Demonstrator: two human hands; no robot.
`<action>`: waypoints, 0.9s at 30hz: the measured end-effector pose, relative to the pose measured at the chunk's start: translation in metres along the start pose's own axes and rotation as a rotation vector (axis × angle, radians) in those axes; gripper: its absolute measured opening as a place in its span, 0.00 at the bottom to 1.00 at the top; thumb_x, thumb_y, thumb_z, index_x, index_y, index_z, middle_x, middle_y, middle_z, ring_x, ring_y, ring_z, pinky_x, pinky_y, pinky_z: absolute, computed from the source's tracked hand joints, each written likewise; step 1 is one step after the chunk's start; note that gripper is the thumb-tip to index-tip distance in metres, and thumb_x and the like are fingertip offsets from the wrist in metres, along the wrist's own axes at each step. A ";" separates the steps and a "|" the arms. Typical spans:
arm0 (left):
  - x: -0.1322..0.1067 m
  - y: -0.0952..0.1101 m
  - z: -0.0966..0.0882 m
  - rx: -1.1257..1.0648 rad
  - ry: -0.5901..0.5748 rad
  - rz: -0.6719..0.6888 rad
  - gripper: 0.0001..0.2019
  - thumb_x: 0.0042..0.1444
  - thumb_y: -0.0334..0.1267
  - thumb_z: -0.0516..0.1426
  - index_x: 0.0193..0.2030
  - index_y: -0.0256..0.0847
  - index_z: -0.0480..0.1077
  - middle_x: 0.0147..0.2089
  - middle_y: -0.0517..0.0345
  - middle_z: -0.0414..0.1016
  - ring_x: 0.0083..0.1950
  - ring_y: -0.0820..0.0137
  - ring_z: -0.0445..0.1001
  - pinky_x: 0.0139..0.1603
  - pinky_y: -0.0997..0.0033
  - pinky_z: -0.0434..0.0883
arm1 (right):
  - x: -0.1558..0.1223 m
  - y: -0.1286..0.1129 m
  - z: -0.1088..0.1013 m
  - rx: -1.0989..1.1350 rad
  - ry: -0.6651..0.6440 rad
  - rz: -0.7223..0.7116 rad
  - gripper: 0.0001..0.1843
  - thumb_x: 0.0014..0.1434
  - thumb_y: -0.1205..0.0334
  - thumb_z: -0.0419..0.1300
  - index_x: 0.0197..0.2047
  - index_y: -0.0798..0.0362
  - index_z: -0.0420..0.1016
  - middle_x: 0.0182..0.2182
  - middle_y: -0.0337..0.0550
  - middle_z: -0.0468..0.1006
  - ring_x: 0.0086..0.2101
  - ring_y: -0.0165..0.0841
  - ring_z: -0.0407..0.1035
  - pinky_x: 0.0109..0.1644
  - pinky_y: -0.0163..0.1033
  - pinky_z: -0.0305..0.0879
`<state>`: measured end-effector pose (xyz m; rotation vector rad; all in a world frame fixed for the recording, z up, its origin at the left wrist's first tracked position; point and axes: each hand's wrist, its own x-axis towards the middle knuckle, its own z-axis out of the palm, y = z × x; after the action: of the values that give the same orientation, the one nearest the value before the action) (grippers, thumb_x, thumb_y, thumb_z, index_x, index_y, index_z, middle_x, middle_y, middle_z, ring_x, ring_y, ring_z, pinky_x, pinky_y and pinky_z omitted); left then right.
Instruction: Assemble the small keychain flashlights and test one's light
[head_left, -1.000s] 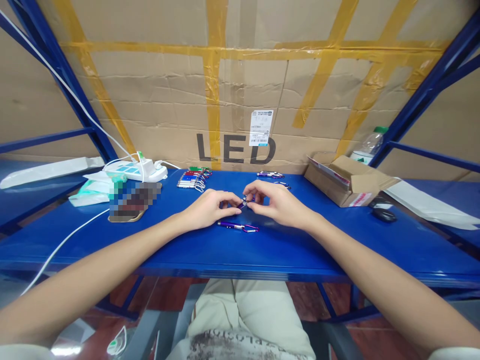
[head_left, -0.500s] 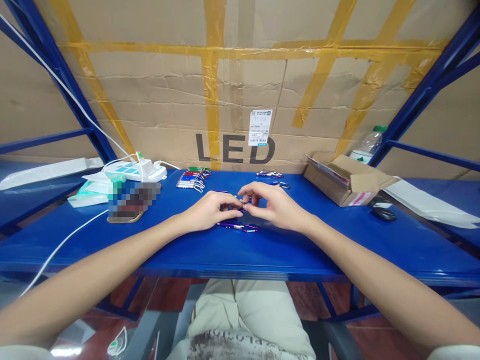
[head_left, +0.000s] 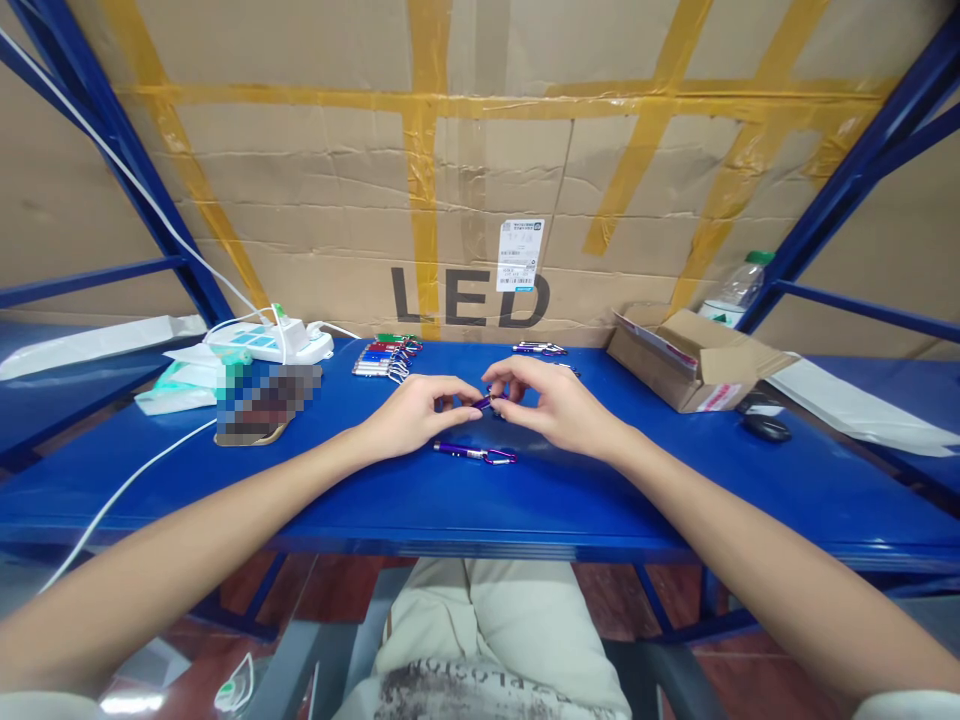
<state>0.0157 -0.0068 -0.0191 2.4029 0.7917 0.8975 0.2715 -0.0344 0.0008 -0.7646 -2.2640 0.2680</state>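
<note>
Over the middle of the blue table, both hands meet at a small purple keychain flashlight. My left hand pinches one end between thumb and fingers. My right hand is closed at the other end, its fingertips partly covering the clip. Just in front of my hands lies another purple flashlight with a purple carabiner at its right end. Behind my left hand rests a row of silver, blue, red and green keychain flashlights. A few more flashlights lie behind my right hand, some partly hidden.
On the left are a blurred-out phone-like object, a white power strip with cords and a tissue packet. To the right stand an open cardboard box, a black mouse and a bottle. Cardboard forms the back.
Both hands have lifted slightly from the table, and the purple flashlight between them shows more clearly. My right hand has shifted a little to the right. The front flashlight has stayed put.
</note>
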 end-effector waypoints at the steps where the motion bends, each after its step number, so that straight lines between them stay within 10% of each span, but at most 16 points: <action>1: 0.000 0.000 0.000 0.000 -0.001 0.000 0.13 0.69 0.47 0.64 0.51 0.41 0.84 0.46 0.56 0.87 0.40 0.67 0.79 0.42 0.70 0.71 | 0.000 0.000 0.000 0.000 -0.001 0.002 0.11 0.70 0.65 0.63 0.54 0.50 0.76 0.43 0.43 0.83 0.36 0.33 0.75 0.45 0.40 0.72; 27: 0.001 -0.002 0.001 -0.051 -0.003 -0.059 0.15 0.66 0.49 0.66 0.49 0.41 0.85 0.39 0.57 0.86 0.36 0.68 0.77 0.40 0.70 0.72 | -0.002 0.002 0.003 -0.035 0.005 -0.054 0.06 0.74 0.62 0.61 0.53 0.48 0.77 0.46 0.46 0.84 0.45 0.38 0.80 0.49 0.44 0.76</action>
<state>0.0163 -0.0048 -0.0202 2.3236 0.8248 0.8806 0.2719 -0.0338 -0.0035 -0.7197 -2.2862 0.2009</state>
